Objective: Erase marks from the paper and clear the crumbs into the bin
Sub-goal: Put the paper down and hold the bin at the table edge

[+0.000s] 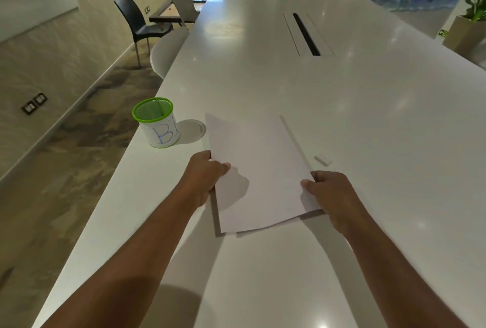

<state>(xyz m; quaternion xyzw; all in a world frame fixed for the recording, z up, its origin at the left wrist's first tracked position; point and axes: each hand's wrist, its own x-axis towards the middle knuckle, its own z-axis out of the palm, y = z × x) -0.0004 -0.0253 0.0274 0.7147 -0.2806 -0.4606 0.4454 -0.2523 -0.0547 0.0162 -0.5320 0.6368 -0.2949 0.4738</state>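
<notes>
Two hands pinch one sheet. Left hand: thumb on top, fingers curled under the sheet's left edge near its near corner, grasping it. Right hand: thumb on top at the right edge, fingers underneath, grasping too. Grip sits on opposite sides, likely so the sheet can be carried level or tipped as a chute.

The paper looks blank from here; any marks are too faint to tell. Its near end is lifted off the table, given the shadow band below and the sagging near edge. Far end seems to rest on or just above the surface. No crumbs visible on it, too small to tell.

A white eraser lies on the table just beside the sheet's right edge, apart from both hands, so erasing is probably finished. A pale pencil-like stick lies along the right edge; identity uncertain.

The bin, a green mesh cup with a white label wrap marked "BI", stands near the table's left edge, just beyond the sheet's far-left corner. Judgement: the step in hand is tipping crumbs toward it.
</notes>
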